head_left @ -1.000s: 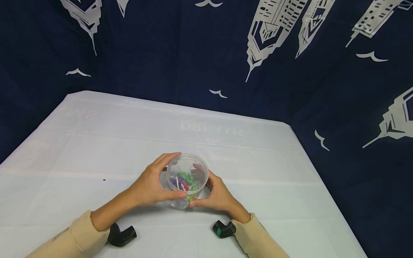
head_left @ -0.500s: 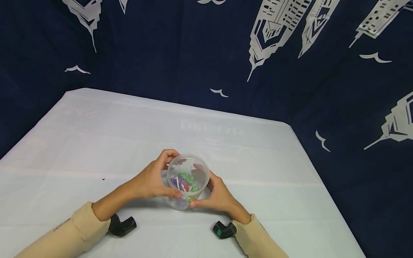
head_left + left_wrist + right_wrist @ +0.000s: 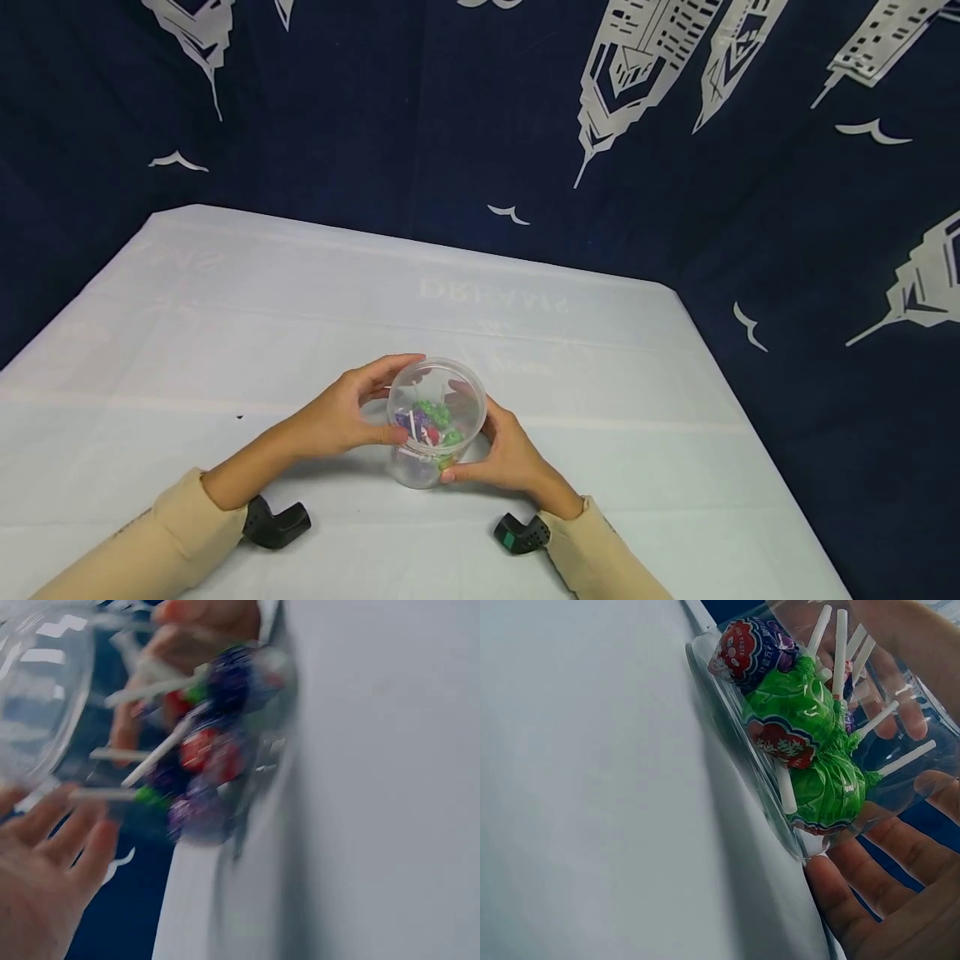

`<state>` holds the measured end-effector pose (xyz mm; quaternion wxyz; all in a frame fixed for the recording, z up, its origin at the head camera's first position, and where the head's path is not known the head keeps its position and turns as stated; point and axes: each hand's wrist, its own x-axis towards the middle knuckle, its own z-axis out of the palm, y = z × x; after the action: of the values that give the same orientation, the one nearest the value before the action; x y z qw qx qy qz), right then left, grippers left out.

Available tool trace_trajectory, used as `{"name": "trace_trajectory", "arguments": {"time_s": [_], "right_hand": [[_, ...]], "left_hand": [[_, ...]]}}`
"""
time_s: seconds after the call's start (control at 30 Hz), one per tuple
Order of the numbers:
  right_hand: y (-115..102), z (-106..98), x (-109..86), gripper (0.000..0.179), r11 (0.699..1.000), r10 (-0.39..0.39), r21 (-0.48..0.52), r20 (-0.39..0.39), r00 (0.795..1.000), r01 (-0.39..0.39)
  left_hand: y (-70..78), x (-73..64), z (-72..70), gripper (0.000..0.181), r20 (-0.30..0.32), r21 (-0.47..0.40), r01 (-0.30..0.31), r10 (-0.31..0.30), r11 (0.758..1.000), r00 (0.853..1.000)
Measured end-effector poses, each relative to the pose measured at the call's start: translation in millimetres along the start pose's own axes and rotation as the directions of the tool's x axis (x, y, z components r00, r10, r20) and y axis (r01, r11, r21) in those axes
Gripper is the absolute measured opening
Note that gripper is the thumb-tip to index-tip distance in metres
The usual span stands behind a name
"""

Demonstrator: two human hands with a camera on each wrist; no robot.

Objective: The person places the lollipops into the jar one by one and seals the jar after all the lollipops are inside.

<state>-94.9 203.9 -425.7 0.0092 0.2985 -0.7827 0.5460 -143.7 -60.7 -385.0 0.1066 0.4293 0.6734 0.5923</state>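
A clear plastic jar (image 3: 431,385) stands on the white-covered table, a round see-through top facing up. Inside are several wrapped lollipops (image 3: 795,709), green, purple and red, with white sticks. My right hand (image 3: 512,454) grips the jar's right side, thumb at the front and fingers curving behind. On the other side, my left hand (image 3: 333,421) lies loosely around the jar, fingers near the upper rim and thumb across the front. The left wrist view, blurred, has the left fingers (image 3: 79,840) spread and fairly straight beside the jar wall.
A white cloth (image 3: 225,333) covers the table, with a small dark speck (image 3: 240,417) on it at left. Dark blue fabric (image 3: 360,125) with white building prints hangs behind. Black wrist devices (image 3: 276,523) jut from both beige sleeves (image 3: 180,525).
My left hand has loosened and shifted left, its thumb sliding from the middle of the jar's front toward the left edge. The right hand and the jar stay in place.
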Motion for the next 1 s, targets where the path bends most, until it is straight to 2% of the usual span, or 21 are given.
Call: {"name": "trace_trajectory", "arguments": {"time_s": [0.1, 0.2, 0.3, 0.37, 0.47, 0.57, 0.67, 0.77, 0.83, 0.9, 1.0], "right_hand": [[-0.2, 0.0, -0.8, 0.102, 1.0, 0.005, 0.0, 0.001, 1.0, -0.005], [-0.2, -0.1, -1.4, 0.102, 1.0, 0.005, -0.003, -0.001, 1.0, -0.005], [0.0, 0.0, -1.3, 0.101, 1.0, 0.003, 0.0, -0.004, 1.0, -0.003], [0.0, 0.0, -1.1, 0.102, 1.0, -0.001, 0.003, -0.003, 1.0, 0.001], [0.4, 0.3, -0.5, 0.102, 1.0, -0.009, 0.006, -0.001, 1.0, 0.009], [0.4, 0.7, 0.1, 0.103, 1.0, -0.01, 0.004, 0.002, 1.0, 0.01], [0.7, 1.1, 0.5, 0.102, 1.0, -0.009, -0.001, 0.005, 1.0, 0.009], [0.3, 0.9, 0.1, 0.102, 1.0, -0.006, -0.006, 0.005, 1.0, 0.006], [0.3, 0.8, -0.1, 0.103, 1.0, -0.004, -0.009, 0.006, 1.0, 0.004], [0.2, 0.5, -0.3, 0.103, 1.0, -0.004, -0.011, 0.006, 1.0, 0.004], [0.5, 0.1, -0.5, 0.104, 1.0, -0.006, -0.016, 0.003, 1.0, 0.006]], "left_hand": [[-1.3, -2.3, -2.5, 0.091, 0.039, -0.016, -0.021, 0.021, 1.0, 0.999], [-3.8, -3.3, 0.7, 0.094, 0.021, -0.018, -0.016, 0.016, 1.0, 1.0], [-4.8, -4.2, 2.7, 0.084, -0.006, -0.01, 0.0, 0.0, 1.0, 1.0], [-4.5, -5.2, 2.0, 0.077, 0.005, -0.019, -0.001, 0.002, 1.0, 1.0], [-4.9, -7.7, 0.4, 0.083, 0.031, -0.012, -0.024, 0.024, 1.0, 0.999], [-6.1, -8.5, 2.2, 0.087, 0.012, 0.009, -0.024, 0.024, 1.0, 1.0], [-6.6, -8.8, 3.0, 0.081, -0.009, 0.031, -0.005, 0.005, 1.0, 1.0], [-6.5, -9.5, 0.8, 0.071, 0.016, 0.03, -0.02, 0.019, 0.999, 1.0], [-7.1, -9.7, -0.6, 0.075, 0.036, 0.02, -0.048, 0.047, 0.999, 0.998], [-8.0, -9.2, 0.4, 0.081, 0.029, 0.023, -0.065, 0.064, 0.998, 0.998], [-8.8, -7.3, 3.6, 0.088, -0.005, 0.034, -0.043, 0.044, 0.998, 0.999]]}}
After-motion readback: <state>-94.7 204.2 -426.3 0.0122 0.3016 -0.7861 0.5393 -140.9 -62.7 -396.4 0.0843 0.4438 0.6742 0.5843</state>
